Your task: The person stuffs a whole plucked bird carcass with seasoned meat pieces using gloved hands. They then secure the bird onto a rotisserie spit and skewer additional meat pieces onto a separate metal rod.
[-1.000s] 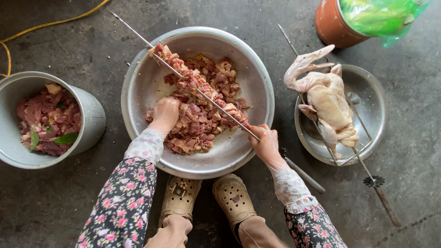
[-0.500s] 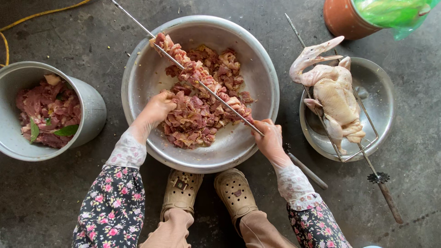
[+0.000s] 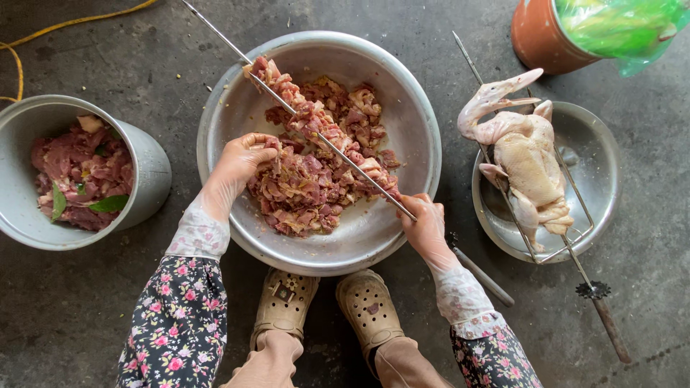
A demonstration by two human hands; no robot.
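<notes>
Soft, even daylight fills the scene, bright enough to show every colour clearly. Shadows are faint and short, gathering under the big metal bowl (image 3: 237,108) and the small pot (image 3: 147,179). The bowl's inner wall carries a dull sheen with no harsh glare. Focus is sharp across the concrete floor (image 3: 93,65); the edges bend slightly, and the green bag (image 3: 618,25) looks slightly overbright.

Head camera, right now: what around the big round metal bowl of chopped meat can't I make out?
- Long thin metal skewer: far tip cut off by the top edge.
- Right hand: palm and grip hidden by its own back.
- Left hand: fingertips buried in the chopped raw meat.
- Round metal bowl: bottom covered by meat.
- Orange clay pot: contents hidden by green plastic bag.
</notes>
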